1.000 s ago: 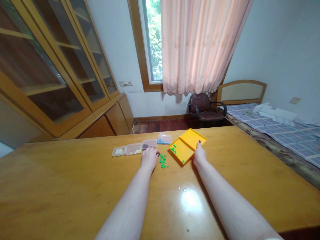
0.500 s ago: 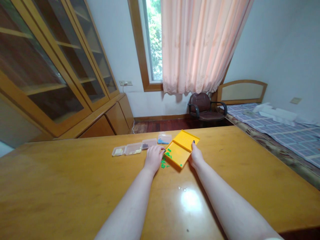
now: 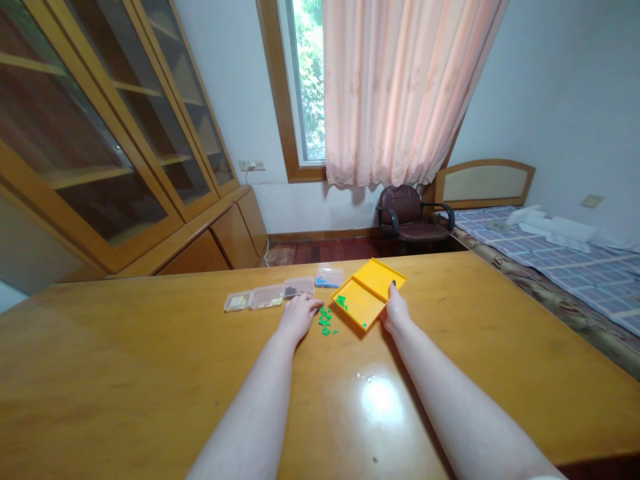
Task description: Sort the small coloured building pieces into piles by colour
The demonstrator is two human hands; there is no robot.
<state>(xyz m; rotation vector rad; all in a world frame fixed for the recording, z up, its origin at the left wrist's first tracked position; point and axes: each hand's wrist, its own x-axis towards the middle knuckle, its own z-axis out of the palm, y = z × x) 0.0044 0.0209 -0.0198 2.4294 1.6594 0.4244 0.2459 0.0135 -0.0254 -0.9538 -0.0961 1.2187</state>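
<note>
big glossy wooden table [image 3: 150,373] taking up most of the view, with a bright glare patch near the front edge. out in the middle sits an open yellow box [image 3: 367,293], both halves lying flat, turned at an angle. a few green pieces [image 3: 343,302] sit in its near half, and more loose green bits [image 3: 325,324] lie on the table just left of it.

right hand [image 3: 395,310] grips the box's right edge, fingers curled onto the rim. left hand [image 3: 299,315] is palm down on the table, fingertips right beside the loose bits. too small to tell whether it's pinching one.

a row of little clear containers [image 3: 267,298] lines up behind the left hand.

room-wise: glass-door wooden cabinets [image 3: 100,153] on the left, a window [image 3: 310,80] with a pink curtain [image 3: 400,93], a dark office chair [image 3: 410,213] under it, and a bed [image 3: 560,260] along the right wall.
</note>
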